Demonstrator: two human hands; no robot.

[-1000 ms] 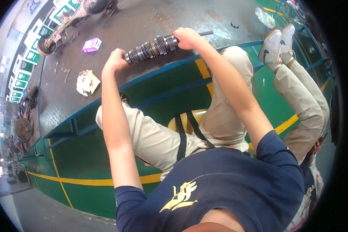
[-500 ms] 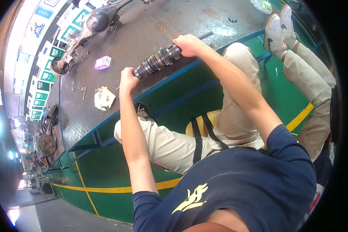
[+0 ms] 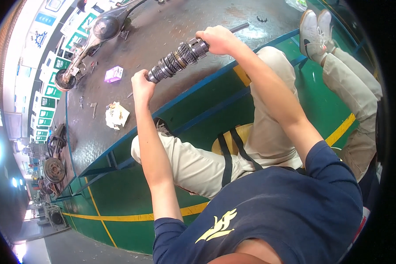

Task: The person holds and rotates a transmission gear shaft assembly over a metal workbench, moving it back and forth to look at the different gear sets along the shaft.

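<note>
A gear shaft point(image 3: 177, 60), a dark metal shaft stacked with several helical gears and rings, is held between my two hands over the table's near edge. My left hand point(image 3: 142, 88) is closed around its left end. Toward the other end, my right hand point(image 3: 219, 40) grips it just past the last gear, and the thin bare tip of the shaft sticks out beyond that fist. The shaft slants, with its right end farther from me. My fingers hide the parts they wrap around.
The steel table point(image 3: 163, 26) has a blue frame. On it lie a purple-and-white box point(image 3: 114, 74), a crumpled cloth or paper point(image 3: 117, 115), small metal parts and a large axle housing point(image 3: 106, 27). At right, another person's legs point(image 3: 350, 75) and white shoes point(image 3: 311, 35) are beside the table.
Both hands have shifted slightly up and left in the picture, carrying the gear shaft with them. My grip on it looks the same.
</note>
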